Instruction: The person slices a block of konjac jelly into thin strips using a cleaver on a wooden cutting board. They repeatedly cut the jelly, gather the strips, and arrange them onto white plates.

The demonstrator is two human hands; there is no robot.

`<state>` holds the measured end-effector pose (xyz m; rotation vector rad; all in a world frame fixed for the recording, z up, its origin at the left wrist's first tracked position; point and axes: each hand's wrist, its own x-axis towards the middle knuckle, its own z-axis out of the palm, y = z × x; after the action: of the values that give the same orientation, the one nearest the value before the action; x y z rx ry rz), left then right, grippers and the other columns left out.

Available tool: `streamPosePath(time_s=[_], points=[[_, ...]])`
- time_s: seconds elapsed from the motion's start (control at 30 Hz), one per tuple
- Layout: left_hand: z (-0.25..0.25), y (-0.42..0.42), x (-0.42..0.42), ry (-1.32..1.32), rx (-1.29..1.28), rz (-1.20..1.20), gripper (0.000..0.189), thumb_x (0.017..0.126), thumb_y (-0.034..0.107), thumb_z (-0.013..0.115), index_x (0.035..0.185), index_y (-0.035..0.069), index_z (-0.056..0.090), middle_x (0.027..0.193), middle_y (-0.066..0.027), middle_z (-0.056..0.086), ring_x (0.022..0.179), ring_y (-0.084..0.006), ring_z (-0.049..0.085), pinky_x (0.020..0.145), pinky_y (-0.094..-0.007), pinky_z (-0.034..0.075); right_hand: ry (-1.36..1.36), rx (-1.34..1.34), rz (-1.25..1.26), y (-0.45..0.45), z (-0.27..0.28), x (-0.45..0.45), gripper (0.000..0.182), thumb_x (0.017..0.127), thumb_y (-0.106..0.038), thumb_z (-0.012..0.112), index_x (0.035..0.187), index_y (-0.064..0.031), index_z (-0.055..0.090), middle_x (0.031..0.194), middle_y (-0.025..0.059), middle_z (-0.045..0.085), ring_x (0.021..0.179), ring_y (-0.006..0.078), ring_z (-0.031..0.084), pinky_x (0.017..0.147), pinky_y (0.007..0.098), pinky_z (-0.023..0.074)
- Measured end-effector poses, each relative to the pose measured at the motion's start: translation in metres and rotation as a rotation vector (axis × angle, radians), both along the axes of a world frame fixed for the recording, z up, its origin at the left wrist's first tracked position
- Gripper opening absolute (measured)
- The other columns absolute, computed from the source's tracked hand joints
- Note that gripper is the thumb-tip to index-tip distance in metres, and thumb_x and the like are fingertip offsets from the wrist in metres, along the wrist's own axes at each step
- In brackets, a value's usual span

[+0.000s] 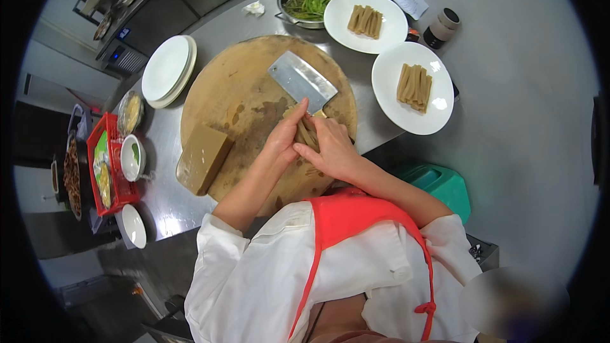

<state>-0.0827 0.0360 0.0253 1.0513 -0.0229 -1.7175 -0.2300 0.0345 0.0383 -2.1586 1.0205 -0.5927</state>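
Observation:
My left hand [283, 137] and my right hand [334, 146] close together around a bundle of brownish-grey jelly strips [307, 134] over the round wooden chopping block [248, 71]. The fingers partly hide the strips. Just beyond the hands a cleaver [303, 82] lies flat on the block, and its handle runs beneath my right hand, mostly covered. A large block of the same brownish jelly [202, 157] rests at the left edge of the wood. To the right, two white oval plates, one nearer [388, 109] and one farther [338, 24], each carry a neat row of similar strips.
Stacked white plates [166, 69] stand left of the block. Beyond them are a red plastic basket [128, 190], a white bowl [125, 157] and another small bowl [134, 226]. A metal pan of green vegetables [310, 2] and a dark-and-beige cup [442, 28] stand at the back.

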Motion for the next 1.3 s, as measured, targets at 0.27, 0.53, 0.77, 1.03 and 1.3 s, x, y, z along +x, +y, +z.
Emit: streamPosePath(time_s=[0.27, 0.53, 0.77, 1.03, 1.3], points=[[0.019, -0.061, -0.011, -0.133, -0.017, -0.300, 0.021, 0.092, 0.022, 0.064, 0.101, 0.003, 0.061, 0.095, -0.0083, 0.064, 0.088, -0.0223, 0.062, 0.080, -0.0399, 0.052, -0.235, 0.078, -0.257, -0.045, -0.028, -0.006, 0.040, 0.088, -0.026, 0.060, 0.113, 0.0053, 0.052, 0.102, 0.0249, 0.060, 0.096, 0.0417, 0.056, 0.084, 0.0520, 0.0413], [0.006, -0.152, -0.009, -0.248, -0.069, -0.493, 0.024, 0.097, 0.015, 0.051, 0.108, -0.005, 0.058, 0.109, -0.0156, 0.063, 0.099, -0.0269, 0.062, 0.093, -0.0411, 0.048, -0.353, 0.021, -0.261, -0.106, -0.017, -0.021, 0.042, 0.090, -0.025, 0.058, 0.116, 0.0069, 0.052, 0.104, 0.0281, 0.057, 0.101, 0.0425, 0.053, 0.091, 0.0461, 0.0420], [0.017, -0.267, -0.032, -0.605, -0.102, -0.438, 0.021, 0.093, 0.013, 0.059, 0.107, -0.001, 0.056, 0.097, -0.0149, 0.062, 0.087, -0.0293, 0.066, 0.075, -0.0433, 0.056, -0.098, 0.164, -0.261, -0.227, -0.014, -0.071, 0.045, 0.085, -0.030, 0.059, 0.107, 0.0093, 0.056, 0.106, 0.0314, 0.058, 0.102, 0.0436, 0.058, 0.090, 0.0475, 0.0461], [-0.027, -0.370, -0.075, -1.134, -0.334, -0.394, 0.026, 0.082, 0.017, 0.067, 0.096, -0.005, 0.064, 0.079, -0.0109, 0.066, 0.063, -0.0207, 0.064, 0.052, -0.0350, 0.051, -0.018, 0.237, -0.288, -0.314, -0.029, -0.133, 0.037, 0.081, -0.023, 0.062, 0.094, 0.0112, 0.061, 0.094, 0.0315, 0.065, 0.094, 0.0434, 0.063, 0.084, 0.0475, 0.0497], [-0.053, -0.403, -0.091, -1.669, -0.371, -0.641, 0.034, 0.077, 0.020, 0.067, 0.097, -0.007, 0.062, 0.090, -0.0241, 0.068, 0.077, -0.0352, 0.069, 0.070, -0.0410, 0.055, 0.025, 0.355, -0.258, -0.355, -0.037, -0.124, 0.032, 0.081, -0.018, 0.064, 0.100, 0.0082, 0.061, 0.096, 0.0253, 0.067, 0.093, 0.0356, 0.066, 0.082, 0.0399, 0.0514]])
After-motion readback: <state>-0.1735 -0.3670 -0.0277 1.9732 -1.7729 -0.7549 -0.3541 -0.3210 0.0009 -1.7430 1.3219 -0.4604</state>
